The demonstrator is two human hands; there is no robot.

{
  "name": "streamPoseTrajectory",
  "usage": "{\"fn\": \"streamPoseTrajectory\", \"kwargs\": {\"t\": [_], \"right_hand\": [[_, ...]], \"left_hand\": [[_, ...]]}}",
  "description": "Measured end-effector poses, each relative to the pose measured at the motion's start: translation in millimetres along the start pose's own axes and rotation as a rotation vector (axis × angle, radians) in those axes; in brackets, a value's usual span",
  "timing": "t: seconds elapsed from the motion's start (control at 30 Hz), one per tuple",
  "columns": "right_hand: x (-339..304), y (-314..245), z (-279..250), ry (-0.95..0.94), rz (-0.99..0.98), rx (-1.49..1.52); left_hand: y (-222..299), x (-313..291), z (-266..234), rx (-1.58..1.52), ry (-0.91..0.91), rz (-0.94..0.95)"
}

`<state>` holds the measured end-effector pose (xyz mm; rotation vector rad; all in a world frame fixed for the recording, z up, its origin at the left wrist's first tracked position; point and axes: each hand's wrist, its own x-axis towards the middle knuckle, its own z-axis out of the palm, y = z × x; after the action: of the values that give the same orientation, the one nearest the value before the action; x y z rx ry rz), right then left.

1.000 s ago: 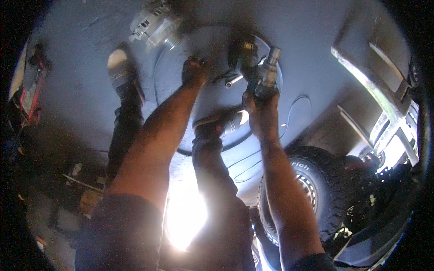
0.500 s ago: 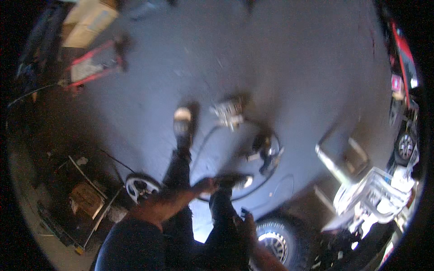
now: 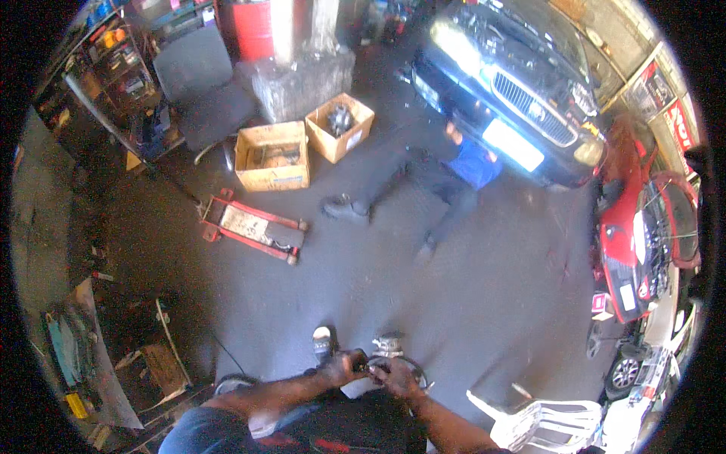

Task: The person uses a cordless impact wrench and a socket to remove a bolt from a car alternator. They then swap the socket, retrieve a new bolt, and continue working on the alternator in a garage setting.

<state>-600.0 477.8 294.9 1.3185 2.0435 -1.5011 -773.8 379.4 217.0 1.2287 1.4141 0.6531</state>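
Observation:
My left hand (image 3: 349, 368) and my right hand (image 3: 398, 377) are close together in front of my lap, both with curled fingers. Something small and dark seems to be between them, but the fingers hide most of it and I cannot make out its kind. Just beyond my hands, a silvery metal machine part (image 3: 388, 345) rests on the floor. My shoe (image 3: 324, 339) stands left of that part.
A red floor jack (image 3: 246, 225) lies ahead to the left, near two cardboard boxes (image 3: 274, 180). A person (image 3: 473, 165) lies partly under a dark car (image 3: 529, 106). A white plastic chair (image 3: 556, 424) is at my right, a red car front (image 3: 622, 250) farther right.
My view has swung up from the floor to the car and the person. My hands were apart, the right one with a small dark thing; now they have come together.

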Motion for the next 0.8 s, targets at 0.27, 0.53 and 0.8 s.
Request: {"fn": "streamPoseTrajectory", "kwargs": {"t": [0.27,0.53,0.8], "right_hand": [[59.7,-87.4,-47.9,-0.082,-0.161,0.260],[217.9,-132.1,-127.4,-0.048,-0.364,-0.111],[349.4,-122.9,-222.4,-0.783,0.127,-0.774]], "left_hand": [[55.8,-6.7,-127.5,-0.247,0.141,0.085],[-101.7,12.3,-231.4,-0.235,0.664,-0.445],[-248.3,-123.8,-223.4,-0.957,1.047,-0.912]]}}
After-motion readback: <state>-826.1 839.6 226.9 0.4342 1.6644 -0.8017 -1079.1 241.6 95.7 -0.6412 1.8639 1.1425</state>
